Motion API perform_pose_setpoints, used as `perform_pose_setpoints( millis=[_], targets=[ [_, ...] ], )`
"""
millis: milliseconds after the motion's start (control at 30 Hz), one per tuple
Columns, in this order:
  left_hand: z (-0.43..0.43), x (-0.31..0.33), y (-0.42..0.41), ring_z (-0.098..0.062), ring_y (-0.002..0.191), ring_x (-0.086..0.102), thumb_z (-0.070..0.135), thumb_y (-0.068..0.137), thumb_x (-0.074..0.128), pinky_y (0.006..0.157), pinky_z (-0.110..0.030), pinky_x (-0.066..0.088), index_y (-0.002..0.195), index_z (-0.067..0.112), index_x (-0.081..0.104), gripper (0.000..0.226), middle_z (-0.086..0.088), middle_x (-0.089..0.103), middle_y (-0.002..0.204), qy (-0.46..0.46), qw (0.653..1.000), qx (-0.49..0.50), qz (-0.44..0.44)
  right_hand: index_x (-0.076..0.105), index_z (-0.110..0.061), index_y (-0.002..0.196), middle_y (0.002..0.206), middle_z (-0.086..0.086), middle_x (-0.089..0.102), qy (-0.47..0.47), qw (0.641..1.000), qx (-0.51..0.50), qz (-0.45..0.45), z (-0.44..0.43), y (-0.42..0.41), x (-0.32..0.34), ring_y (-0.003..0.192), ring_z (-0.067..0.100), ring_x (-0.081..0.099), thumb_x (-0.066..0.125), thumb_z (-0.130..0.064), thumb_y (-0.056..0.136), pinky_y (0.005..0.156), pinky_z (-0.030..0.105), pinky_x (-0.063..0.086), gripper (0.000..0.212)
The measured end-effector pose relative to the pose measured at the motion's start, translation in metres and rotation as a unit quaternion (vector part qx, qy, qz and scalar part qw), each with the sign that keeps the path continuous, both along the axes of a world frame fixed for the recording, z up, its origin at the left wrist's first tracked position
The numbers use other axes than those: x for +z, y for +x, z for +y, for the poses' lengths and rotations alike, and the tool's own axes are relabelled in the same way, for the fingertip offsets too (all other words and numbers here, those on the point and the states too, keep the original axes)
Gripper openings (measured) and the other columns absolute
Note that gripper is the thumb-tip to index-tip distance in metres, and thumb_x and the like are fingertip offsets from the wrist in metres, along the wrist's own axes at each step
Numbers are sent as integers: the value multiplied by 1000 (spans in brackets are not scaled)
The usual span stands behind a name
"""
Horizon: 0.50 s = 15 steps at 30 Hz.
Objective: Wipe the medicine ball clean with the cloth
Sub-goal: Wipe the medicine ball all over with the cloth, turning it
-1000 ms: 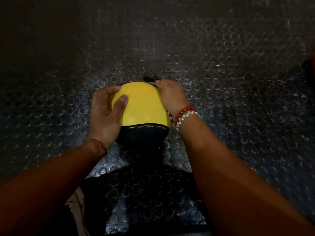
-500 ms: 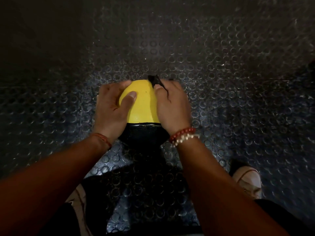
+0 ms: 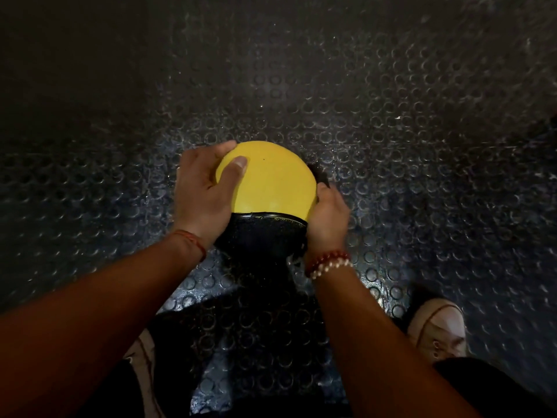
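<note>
A yellow and black medicine ball (image 3: 271,182) rests on the dark studded floor at the middle of the view, yellow half up and away from me. My left hand (image 3: 202,191) grips its left side, thumb laid across the yellow top. My right hand (image 3: 327,218) presses against the ball's right side, holding a dark cloth (image 3: 318,175) whose edge pokes out above the fingers. Most of the cloth is hidden between palm and ball.
The floor is black rubber matting with raised round studs (image 3: 391,146), dimly lit beyond the ball. My right shoe (image 3: 437,327) stands at the lower right and part of my left shoe (image 3: 144,351) at the lower left.
My right hand slid with the cloth from the ball's top down onto its right side. The left hand kept its grip on the left side.
</note>
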<state>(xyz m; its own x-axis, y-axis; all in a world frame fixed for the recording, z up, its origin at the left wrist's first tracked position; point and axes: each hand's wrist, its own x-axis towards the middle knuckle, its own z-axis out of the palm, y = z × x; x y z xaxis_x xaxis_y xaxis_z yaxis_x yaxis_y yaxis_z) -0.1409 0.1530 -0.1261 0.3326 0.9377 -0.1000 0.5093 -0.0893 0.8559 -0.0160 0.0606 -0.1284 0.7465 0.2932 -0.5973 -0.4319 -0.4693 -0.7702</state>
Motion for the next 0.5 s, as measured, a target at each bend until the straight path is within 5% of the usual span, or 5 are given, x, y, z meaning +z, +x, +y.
perform_pose_setpoints(
  millis=[100,233,333,433,500],
  targets=[
    [0,1,1,-10,113,51,44,91,57,93,-10,37,126,29,65,39,15,46,109,-1,1000,4,-2,57,-21,125,114,-10,50,27,989,55,-132,-2,-17,13,92,-1,47,43,-30,97,78,21,36,33],
    [-2,2,0,-12,116,51,47,89,55,99,-21,39,126,30,64,42,9,47,115,4,1000,-10,3,66,-25,104,107,-2,56,12,943,213,-257,17,2,23,91,11,50,41,-30,96,76,29,38,27],
    [-3,1,0,-13,119,50,48,89,55,101,-22,39,126,31,63,42,9,46,117,0,1000,-16,0,54,-25,62,73,-2,52,9,951,254,-177,35,25,27,71,17,48,42,-27,95,67,33,34,35],
    [-2,-2,-1,-14,118,51,56,85,55,101,-24,42,121,36,63,42,11,47,115,-7,1000,-9,-18,68,-6,94,97,9,64,-33,967,247,-63,40,41,23,95,25,58,42,-21,97,84,35,41,30],
    [-1,-2,-1,-15,117,53,59,83,54,103,-33,45,119,39,62,41,11,48,115,-11,1000,-4,-28,66,-5,91,96,6,64,-42,982,185,4,33,43,23,93,23,58,46,-26,96,89,33,43,29]
  ],
)
